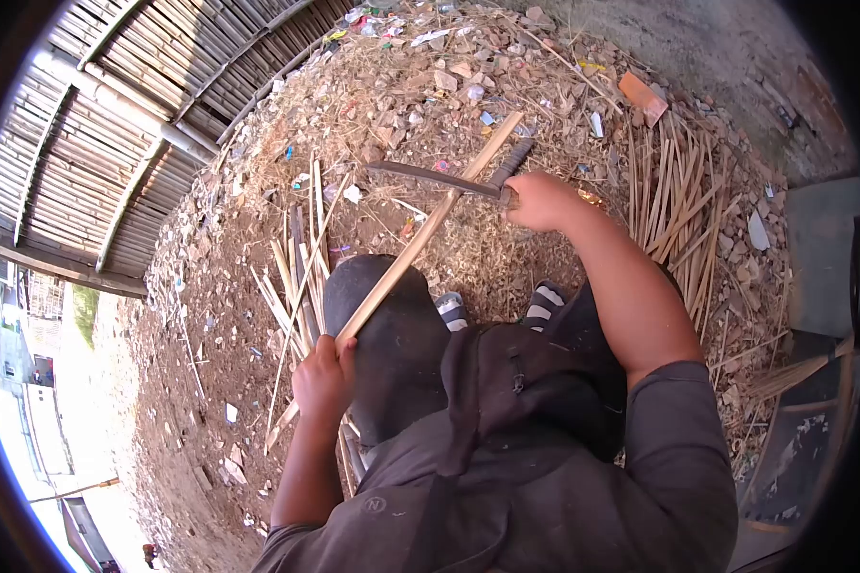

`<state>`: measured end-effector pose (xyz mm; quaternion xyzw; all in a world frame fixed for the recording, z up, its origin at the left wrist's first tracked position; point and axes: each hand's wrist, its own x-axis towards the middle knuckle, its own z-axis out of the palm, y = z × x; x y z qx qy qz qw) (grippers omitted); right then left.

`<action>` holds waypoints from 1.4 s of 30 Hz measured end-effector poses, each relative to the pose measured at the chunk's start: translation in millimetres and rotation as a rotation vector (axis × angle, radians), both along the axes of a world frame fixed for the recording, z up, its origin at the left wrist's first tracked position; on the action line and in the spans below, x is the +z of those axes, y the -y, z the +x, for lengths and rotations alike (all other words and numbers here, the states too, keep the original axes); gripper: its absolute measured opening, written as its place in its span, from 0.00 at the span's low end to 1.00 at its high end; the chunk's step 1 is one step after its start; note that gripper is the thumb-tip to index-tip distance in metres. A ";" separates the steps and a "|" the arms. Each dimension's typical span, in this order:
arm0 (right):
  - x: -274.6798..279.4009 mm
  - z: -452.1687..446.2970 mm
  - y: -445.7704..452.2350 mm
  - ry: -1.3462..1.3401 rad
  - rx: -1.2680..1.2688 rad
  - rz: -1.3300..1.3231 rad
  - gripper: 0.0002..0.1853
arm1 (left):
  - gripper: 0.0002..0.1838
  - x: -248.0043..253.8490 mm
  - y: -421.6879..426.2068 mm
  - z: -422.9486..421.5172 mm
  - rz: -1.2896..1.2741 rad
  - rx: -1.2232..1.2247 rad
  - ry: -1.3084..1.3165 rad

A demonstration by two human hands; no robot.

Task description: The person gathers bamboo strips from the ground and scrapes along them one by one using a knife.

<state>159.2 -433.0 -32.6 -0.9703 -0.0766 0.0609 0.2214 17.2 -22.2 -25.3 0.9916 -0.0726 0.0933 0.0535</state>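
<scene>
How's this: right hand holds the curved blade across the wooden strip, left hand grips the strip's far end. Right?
Not quite: the left hand grips the wooden strip toward its near end, by the left knee; the head view shows it. The right hand does hold the curved blade across it.

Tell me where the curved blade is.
In the head view, the curved blade extends leftward from the right hand, crossing the long wooden strip that the left hand holds.

A cane wall [81,143] (sunlit, upper left) borders the littered ground [225,325].
</scene>
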 end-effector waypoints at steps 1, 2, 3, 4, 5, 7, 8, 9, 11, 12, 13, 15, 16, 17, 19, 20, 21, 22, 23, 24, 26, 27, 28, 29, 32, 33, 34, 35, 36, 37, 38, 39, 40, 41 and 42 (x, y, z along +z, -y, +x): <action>10.1 -8.0 -9.3 -0.022 0.031 -0.006 0.20 | 0.22 -1.8 0.5 -0.3 0.002 -0.009 0.007; 21.0 -15.1 -18.9 -0.044 0.061 -0.012 0.20 | 0.22 -4.5 0.5 -0.1 -0.013 -0.012 0.008; 25.8 -18.5 -22.8 -0.065 0.093 -0.019 0.20 | 0.22 -7.8 -0.1 0.4 -0.029 -0.013 0.012; 22.4 -17.6 -19.4 -0.046 0.139 0.007 0.20 | 0.22 -10.1 -0.6 0.4 -0.046 -0.012 0.016; 13.2 -12.7 -11.9 -0.060 0.096 0.048 0.20 | 0.22 -10.9 -1.2 -0.4 -0.045 -0.006 0.012; -7.6 0.6 6.8 -0.078 0.006 0.130 0.20 | 0.22 -9.9 -1.7 0.7 -0.044 0.000 0.012; -14.2 5.9 13.4 -0.123 -0.084 0.208 0.20 | 0.22 -8.4 -1.1 2.3 -0.031 0.002 0.008; -10.0 6.5 12.2 -0.109 -0.088 0.144 0.20 | 0.22 -6.5 -2.0 1.4 -0.014 0.006 -0.001; -4.2 6.7 10.3 -0.085 -0.100 0.019 0.18 | 0.22 -4.2 -3.2 1.5 -0.002 0.011 -0.013; 1.9 2.4 4.3 -0.051 -0.049 0.015 0.18 | 0.22 -4.0 -2.8 1.6 -0.010 0.012 -0.018; 9.6 -6.1 -6.7 -0.020 0.000 0.011 0.18 | 0.22 -4.6 -2.6 1.2 -0.017 0.011 -0.026; 17.0 -17.2 -21.5 0.004 0.101 0.002 0.18 | 0.22 -7.3 -1.8 0.6 -0.038 0.002 -0.012; 19.6 -19.3 -26.7 0.001 0.156 -0.004 0.17 | 0.22 -8.7 -1.2 1.3 -0.050 -0.001 -0.002; 20.7 -19.7 -29.3 0.001 0.214 -0.012 0.17 | 0.22 -11.0 -1.8 3.1 -0.057 0.002 0.000; 1.8 -7.3 -14.4 -0.099 0.112 0.088 0.19 | 0.22 -14.8 -5.3 1.5 -0.067 0.012 -0.004; -8.6 0.6 -5.5 -0.094 0.028 0.107 0.20 | 0.22 -13.3 -4.6 1.4 -0.048 0.016 -0.008; -15.7 8.5 3.7 -0.086 -0.054 0.126 0.20 | 0.23 -10.2 -3.4 1.6 -0.029 0.020 -0.008; -15.6 11.2 9.8 -0.044 -0.079 0.123 0.22 | 0.23 -6.9 -3.4 0.8 -0.008 0.026 -0.012; -18.6 12.2 12.9 -0.010 -0.082 0.097 0.21 | 0.22 -4.1 -3.2 0.2 -0.004 0.035 -0.021; -12.7 8.7 13.7 0.022 -0.088 0.071 0.20 | 0.22 -1.7 -2.3 -0.1 0.001 0.043 -0.033; -1.7 1.3 15.1 0.051 -0.085 0.069 0.19 | 0.22 2.7 0.4 -1.2 -0.027 0.045 -0.034; 5.3 -2.3 14.7 0.049 -0.076 0.093 0.19 | 0.22 5.4 2.0 -2.6 -0.061 0.040 -0.023; 9.2 -5.1 14.8 0.046 -0.067 0.117 0.19 | 0.22 8.4 3.4 -4.3 -0.095 0.036 -0.012; 10.3 -6.3 15.9 0.053 -0.054 0.132 0.18 | 0.22 12.0 4.0 -5.0 -0.099 0.032 -0.023; 16.0 -8.9 17.4 0.070 -0.026 0.168 0.17 | 0.21 24.3 3.0 -7.3 -0.113 0.038 -0.095; 19.7 -10.2 15.9 0.070 -0.023 0.176 0.17 | 0.21 28.9 2.7 -8.8 -0.117 0.054 -0.145; 22.1 -10.5 14.1 0.070 -0.018 0.186 0.17 | 0.21 32.0 1.3 -9.7 -0.119 0.071 -0.195; 22.5 -10.6 12.8 0.084 -0.007 0.191 0.18 | 0.21 31.8 -2.6 -9.7 -0.115 0.083 -0.262; 22.1 -11.2 11.7 0.097 0.003 0.197 0.19 | 0.21 30.3 -7.7 -9.4 -0.110 0.095 -0.329; 22.7 -12.4 10.8 0.111 0.010 0.203 0.20 | 0.22 30.4 -9.9 -9.5 -0.106 0.104 -0.397; 24.2 -13.4 9.7 0.113 0.031 0.178 0.20 | 0.22 32.1 -9.8 -11.1 -0.101 0.105 -0.388; 28.2 -15.0 7.4 0.114 0.050 0.151 0.20 | 0.22 36.0 -7.4 -13.0 -0.097 0.104 -0.381; 30.3 -17.6 6.6 0.113 0.065 0.120 0.21 | 0.22 37.1 -4.1 -14.4 -0.096 0.098 -0.377; 30.3 -19.6 4.9 0.095 0.075 0.113 0.20 | 0.22 35.6 -1.5 -16.6 -0.138 0.101 -0.383; 29.7 -20.2 1.7 0.077 0.088 0.106 0.20 | 0.22 33.9 0.2 -19.6 -0.181 0.107 -0.389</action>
